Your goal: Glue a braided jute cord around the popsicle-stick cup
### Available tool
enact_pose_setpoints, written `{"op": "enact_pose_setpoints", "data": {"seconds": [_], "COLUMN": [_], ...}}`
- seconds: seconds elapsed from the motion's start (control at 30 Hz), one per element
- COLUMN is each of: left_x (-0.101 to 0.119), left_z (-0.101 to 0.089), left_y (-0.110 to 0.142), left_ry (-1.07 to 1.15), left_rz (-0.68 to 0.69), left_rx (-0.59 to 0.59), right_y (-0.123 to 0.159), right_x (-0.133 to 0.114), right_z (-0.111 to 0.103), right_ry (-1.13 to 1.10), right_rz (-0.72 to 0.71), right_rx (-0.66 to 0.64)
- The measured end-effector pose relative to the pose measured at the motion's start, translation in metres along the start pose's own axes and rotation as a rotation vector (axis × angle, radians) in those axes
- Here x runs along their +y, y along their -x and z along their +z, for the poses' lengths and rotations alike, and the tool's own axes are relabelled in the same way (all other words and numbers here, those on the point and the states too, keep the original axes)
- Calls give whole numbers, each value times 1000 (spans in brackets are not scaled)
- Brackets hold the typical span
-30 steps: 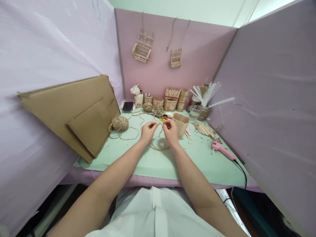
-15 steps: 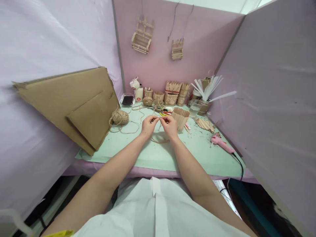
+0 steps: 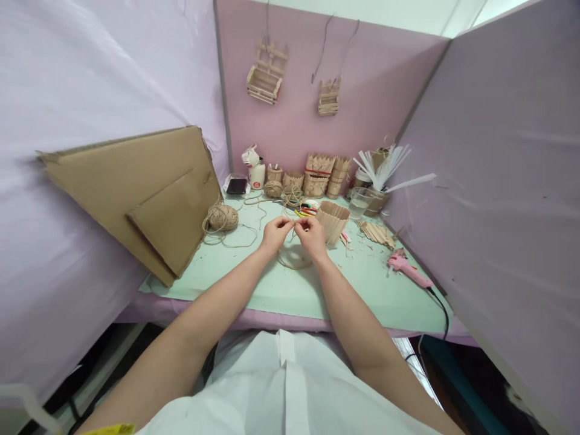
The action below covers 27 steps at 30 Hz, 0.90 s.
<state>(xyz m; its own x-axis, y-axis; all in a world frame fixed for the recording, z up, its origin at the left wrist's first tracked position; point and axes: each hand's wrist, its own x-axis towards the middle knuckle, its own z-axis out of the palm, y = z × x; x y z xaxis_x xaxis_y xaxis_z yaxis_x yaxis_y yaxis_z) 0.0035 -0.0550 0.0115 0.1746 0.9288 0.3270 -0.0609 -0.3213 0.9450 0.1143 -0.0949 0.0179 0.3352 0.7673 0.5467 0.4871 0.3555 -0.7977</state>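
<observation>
Left fingers (image 3: 284,223) and right fingers (image 3: 305,222) (nearly touching) pinch twine (image 3: 292,266).

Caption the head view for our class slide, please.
Left hand and right hand pinch twine above a green tabletop, near a wooden container.

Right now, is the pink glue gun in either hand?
No: the pink glue gun lies on the green tabletop, while the left hand and right hand pinch twine at their fingertips.
</observation>
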Motion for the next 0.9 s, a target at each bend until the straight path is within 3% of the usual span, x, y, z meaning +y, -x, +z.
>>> {"op": "enact_pose_setpoints", "data": {"seconds": [0.17,0.27,0.33,0.5,0.57,0.9], "left_x": [6,8,8,1,-2,1], "left_z": [-8,-10,-9,-4,-3,0], "left_y": [-6,-7,-6,-2,-2,1], "left_ry": [363,463,481,287,197,-143], "left_rz": [-474,-612,-583,-249,-177,42], "left_rx": [-212,-293,-268,-119,-92,-171], "right_y": [3,3,2,-2,-3,-8], "right_x": [-2,-2,0,5,6,14], "right_z": [1,0,0,-1,-2,-2], "right_ry": [12,37,25,-50,-75,-294], "right_rz": [-166,-255,-240,-61,-22,193], "right_rx": [-93,-132,-112,-58,-68,-85]}}
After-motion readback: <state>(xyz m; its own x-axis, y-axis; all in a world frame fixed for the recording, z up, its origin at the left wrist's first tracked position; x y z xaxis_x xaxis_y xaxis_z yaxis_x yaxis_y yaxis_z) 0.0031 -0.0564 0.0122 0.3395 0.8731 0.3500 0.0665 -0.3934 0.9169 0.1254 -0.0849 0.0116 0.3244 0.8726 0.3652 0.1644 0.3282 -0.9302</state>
